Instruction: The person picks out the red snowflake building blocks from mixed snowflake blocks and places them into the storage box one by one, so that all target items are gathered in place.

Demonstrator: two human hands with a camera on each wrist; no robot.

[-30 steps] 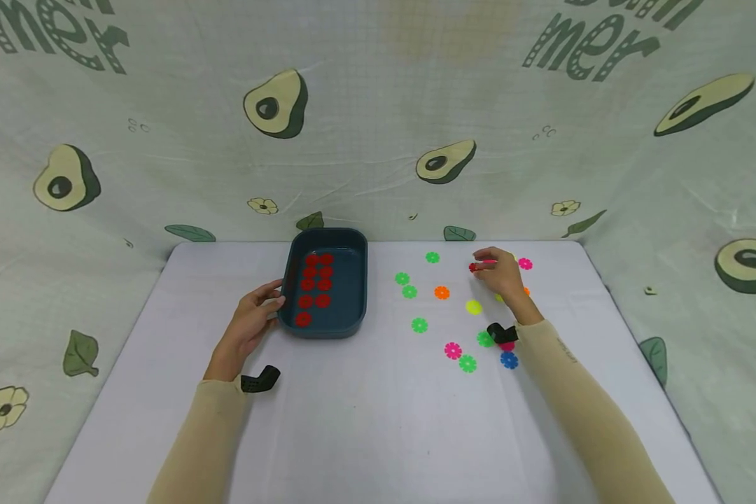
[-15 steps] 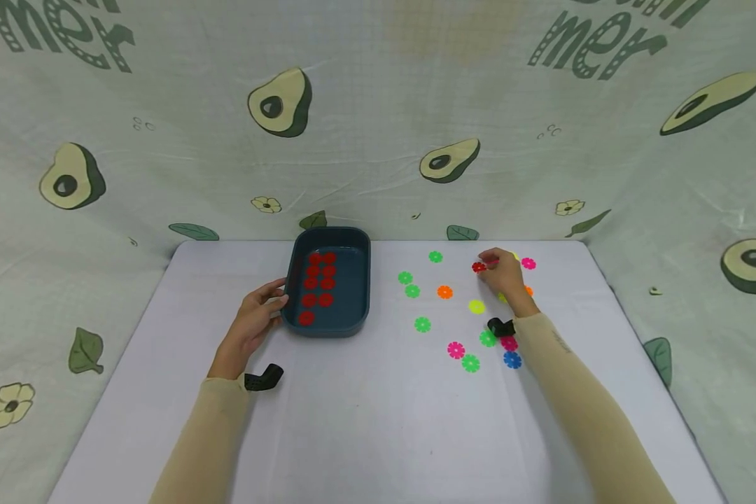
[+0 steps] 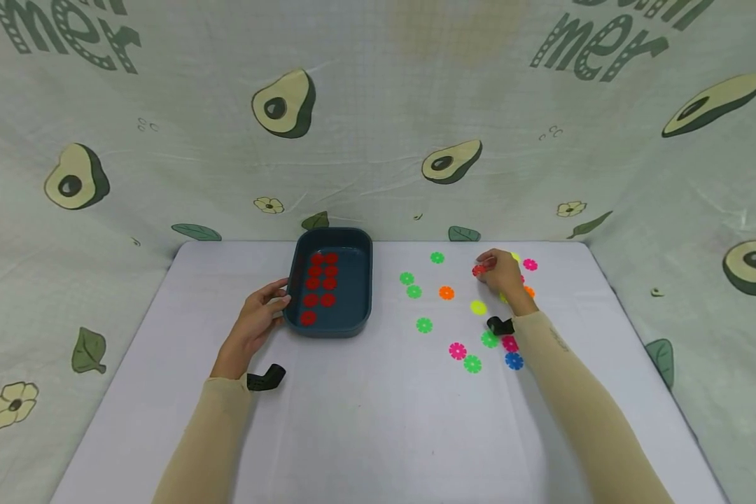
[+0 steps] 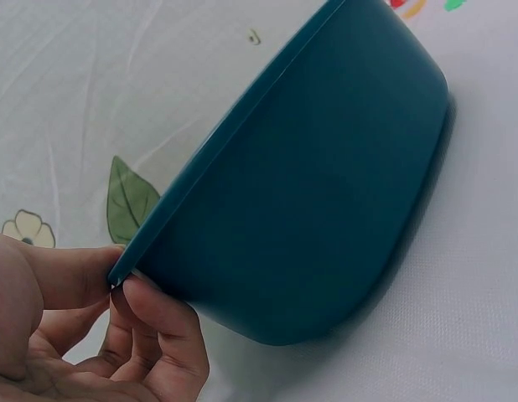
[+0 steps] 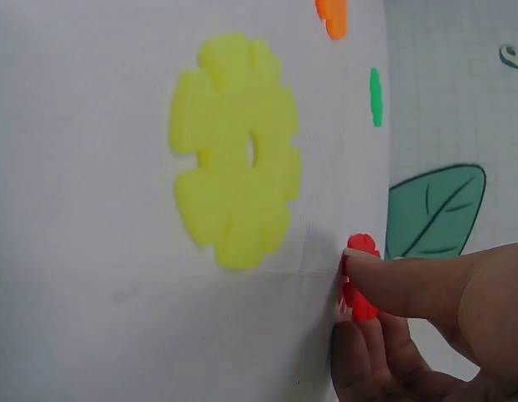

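A dark teal tray (image 3: 351, 294) stands at the back of the white table, with several red notched discs (image 3: 328, 299) lying in rows on its left side. My left hand (image 3: 252, 325) pinches the tray's left rim between thumb and fingers; the left wrist view shows the grip on the rim (image 4: 129, 260) close up. Over at the back right, my right hand (image 3: 504, 276) holds a red flower-shaped disc (image 5: 363, 303) between thumb and fingertips, at or just above the table. A yellow disc (image 5: 234, 151) lies near that hand in the right wrist view.
Several loose discs lie around the right hand: green (image 3: 424, 325), orange (image 3: 446, 292), pink (image 3: 457, 351), blue (image 3: 513, 360) and yellow (image 3: 478, 307). Some are partly hidden under the right hand and wrist. A patterned cloth (image 3: 365, 140) hangs behind the table (image 3: 353, 434).
The red disc at my right fingertips has gone from nearly edge-on to showing more of its face. The whole head view has shifted slightly; my left hand stays on the tray rim.
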